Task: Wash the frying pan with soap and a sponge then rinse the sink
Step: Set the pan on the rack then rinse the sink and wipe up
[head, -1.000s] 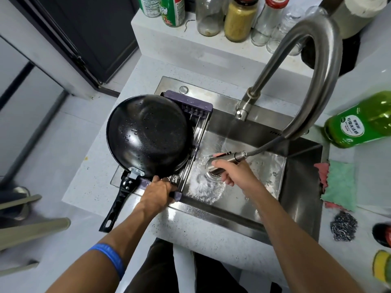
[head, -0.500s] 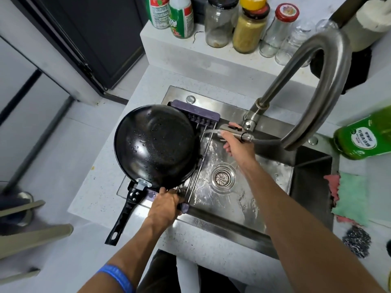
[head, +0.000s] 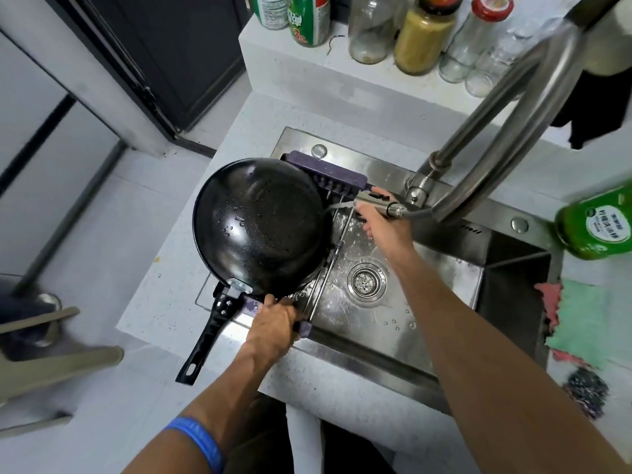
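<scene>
- Head view: the black pan [head: 261, 227] sat on the purple rack [head: 328, 177] laid across the left end of the steel sink [head: 444, 268], its inside facing up and beaded with water drops.
- The pan's handle [head: 205, 340] stuck out past the sink's near-left corner, over the counter [head: 171, 275].
- The left hand [head: 273, 319] was clenched on the rack's near rail, just right of where the handle joins the pan; a blue band [head: 196, 439] ringed that forearm.
- The right hand [head: 381, 222] grasped the pull-out spray head [head: 374, 201] at the sink's far edge, fingers wrapped round it.
- A thin stream ran from the spray head leftward to the pan's right rim.
- A hose [head: 424, 211] led from the spray head to the mouth of the arched tap [head: 513, 124].
- The sink floor was wet around the drain [head: 365, 280].
- Right of the sink lay a green soap bottle [head: 595, 224], a green cloth [head: 581, 323] over a pink one, and a steel scourer [head: 585, 391].
- Jars [head: 422, 32] stood on the ledge behind.
</scene>
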